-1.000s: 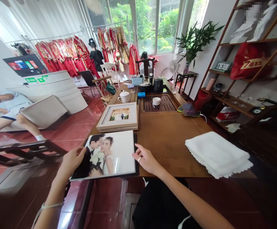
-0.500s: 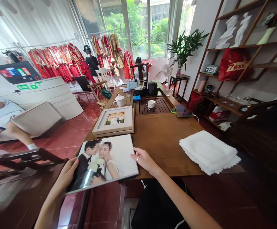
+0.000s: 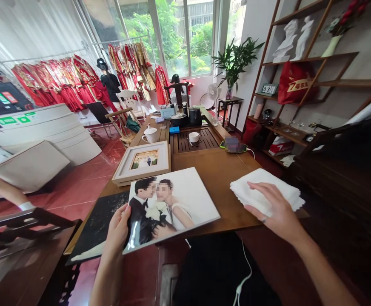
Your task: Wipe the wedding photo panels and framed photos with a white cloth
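Note:
My left hand point(image 3: 119, 223) is closed on the left edge of a glossy wedding photo panel point(image 3: 201, 199). The panel is tilted over the near edge of the table and shows a couple with white flowers. Beneath and to its left lies a flat black board point(image 3: 99, 216) with a pale strip along its near edge. Over a folded white towel point(image 3: 252, 187) on the right is my right hand point(image 3: 276, 212), its fingers apart and holding nothing. Whether the fingertips touch the cloth I cannot tell.
Behind the panel lies a framed picture point(image 3: 145, 160) on the wooden table point(image 3: 201, 163). Farther back are a white teapot point(image 3: 150, 134), a cup point(image 3: 193, 137) on a slatted tea tray point(image 3: 181, 145), and a phone point(image 3: 235, 144) with a cable. A seated person's arm point(image 3: 5, 191) shows at left.
My right hand has let go of the panel's right edge and moved right to the towel. The panel has shifted right in my left hand, and the black board now shows.

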Demonstrator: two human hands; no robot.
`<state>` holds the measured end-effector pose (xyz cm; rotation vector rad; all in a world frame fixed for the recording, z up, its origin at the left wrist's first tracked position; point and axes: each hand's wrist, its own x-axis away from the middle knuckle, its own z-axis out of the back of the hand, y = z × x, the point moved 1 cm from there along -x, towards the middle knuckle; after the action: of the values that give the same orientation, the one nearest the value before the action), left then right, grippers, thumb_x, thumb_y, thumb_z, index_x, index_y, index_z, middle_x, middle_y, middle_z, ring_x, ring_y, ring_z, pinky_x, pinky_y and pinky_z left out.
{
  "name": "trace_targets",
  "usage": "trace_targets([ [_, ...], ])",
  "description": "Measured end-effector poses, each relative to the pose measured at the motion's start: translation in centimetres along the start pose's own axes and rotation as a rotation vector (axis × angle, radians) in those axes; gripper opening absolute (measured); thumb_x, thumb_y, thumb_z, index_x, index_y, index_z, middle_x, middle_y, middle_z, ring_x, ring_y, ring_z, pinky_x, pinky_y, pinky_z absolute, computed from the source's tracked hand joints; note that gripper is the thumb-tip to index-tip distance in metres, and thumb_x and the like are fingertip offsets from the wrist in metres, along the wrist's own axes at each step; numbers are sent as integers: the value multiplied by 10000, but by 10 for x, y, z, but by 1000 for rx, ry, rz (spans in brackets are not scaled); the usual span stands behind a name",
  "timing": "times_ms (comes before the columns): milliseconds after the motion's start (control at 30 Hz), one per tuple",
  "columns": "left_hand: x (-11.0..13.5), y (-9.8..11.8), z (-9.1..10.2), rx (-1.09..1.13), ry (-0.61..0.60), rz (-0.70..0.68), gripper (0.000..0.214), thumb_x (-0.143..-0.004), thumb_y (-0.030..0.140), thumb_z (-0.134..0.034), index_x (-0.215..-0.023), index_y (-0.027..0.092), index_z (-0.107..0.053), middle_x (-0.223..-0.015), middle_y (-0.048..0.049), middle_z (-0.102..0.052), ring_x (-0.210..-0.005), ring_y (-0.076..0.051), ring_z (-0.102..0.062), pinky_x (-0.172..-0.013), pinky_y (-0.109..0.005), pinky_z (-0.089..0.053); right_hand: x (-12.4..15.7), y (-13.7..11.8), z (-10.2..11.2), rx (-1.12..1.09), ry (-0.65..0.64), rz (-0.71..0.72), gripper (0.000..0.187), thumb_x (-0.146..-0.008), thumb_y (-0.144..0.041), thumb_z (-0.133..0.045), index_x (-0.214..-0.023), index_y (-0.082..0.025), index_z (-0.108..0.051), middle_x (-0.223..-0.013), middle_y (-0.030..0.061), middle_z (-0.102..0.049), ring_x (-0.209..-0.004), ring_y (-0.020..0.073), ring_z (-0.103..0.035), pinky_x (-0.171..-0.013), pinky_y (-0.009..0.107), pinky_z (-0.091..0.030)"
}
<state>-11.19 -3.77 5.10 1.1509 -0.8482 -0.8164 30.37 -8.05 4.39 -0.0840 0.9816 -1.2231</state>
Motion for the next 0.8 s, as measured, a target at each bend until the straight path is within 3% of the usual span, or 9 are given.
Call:
trace_targets([
  [100, 8, 3, -19, 35, -43, 0, 439, -677, 530, -639, -963, 201, -590, -712, -27, -713, -754, -224, -702, -639, -301, -551, 16, 42, 16, 300, -119, 117, 727, -740, -561, -659, -1357, -231, -462, -1341, 142, -522, -1291, 355, -405, -1070, 567, -290],
  [233, 22, 10, -49, 110, -96, 39, 288, -755, 432, -610, -950, 229, -548, -651, 3, -700, -712, -208, -712, -601, -275, -548, 35, 78, 13, 418, -252, 137, 826, -710, -577, -666, -1408, -228, -398, -1443, 133, -439, -1329, 347, -372, -1061, 565, -311],
  [367, 28, 9, -78, 162, -98, 105, 202, -803, 367, -574, -931, 221, -517, -603, 8, -675, -640, -192, -701, -565, -266, -537, 42, 88, 12, 367, -197, 123, 635, -752, -257, -578, -1374, -248, -450, -1420, 81, -479, -1310, 294, -411, -1033, 484, -379],
  [433, 27, 4, -89, 147, -98, 89, 238, -801, 401, -580, -943, 219, -520, -603, 4, -666, -643, -197, -697, -561, -272, -534, 42, 90, 16, 336, -166, 115, 673, -697, -110, -473, -1354, -254, -476, -1366, 62, -537, -1263, 268, -470, -1002, 463, -412],
  [533, 25, -4, -102, 124, -115, 44, 355, -749, 499, -623, -951, 220, -538, -649, -14, -670, -687, -213, -696, -567, -286, -534, 45, 95, 22, 326, -90, 83, 682, -658, -57, -412, -1304, -240, -531, -1254, 70, -620, -1152, 266, -562, -909, 449, -471],
  [667, 24, -10, -114, 143, -126, 32, 339, -754, 489, -635, -949, 224, -555, -655, -21, -668, -716, -217, -697, -589, -293, -541, 47, 96, 27, 256, 140, -17, 447, -726, -126, -469, -1124, -225, -648, -1066, 90, -698, -990, 297, -640, -832, 452, -505],
  [733, 26, -11, -121, 177, -129, 55, 255, -802, 420, -603, -948, 218, -546, -633, -13, -659, -708, -207, -698, -606, -291, -544, 42, 90, 28, 157, 425, -182, 313, -736, -215, -570, -1028, -194, -681, -1005, 114, -711, -938, 331, -658, -811, 481, -524],
  [800, 28, -11, -127, 202, -132, 79, 195, -832, 361, -580, -949, 211, -537, -622, -6, -651, -703, -198, -697, -623, -287, -544, 33, 79, 29, -37, 754, -383, 382, -723, -305, -664, -1076, -159, -664, -1098, 153, -685, -999, 367, -640, -834, 524, -528],
])
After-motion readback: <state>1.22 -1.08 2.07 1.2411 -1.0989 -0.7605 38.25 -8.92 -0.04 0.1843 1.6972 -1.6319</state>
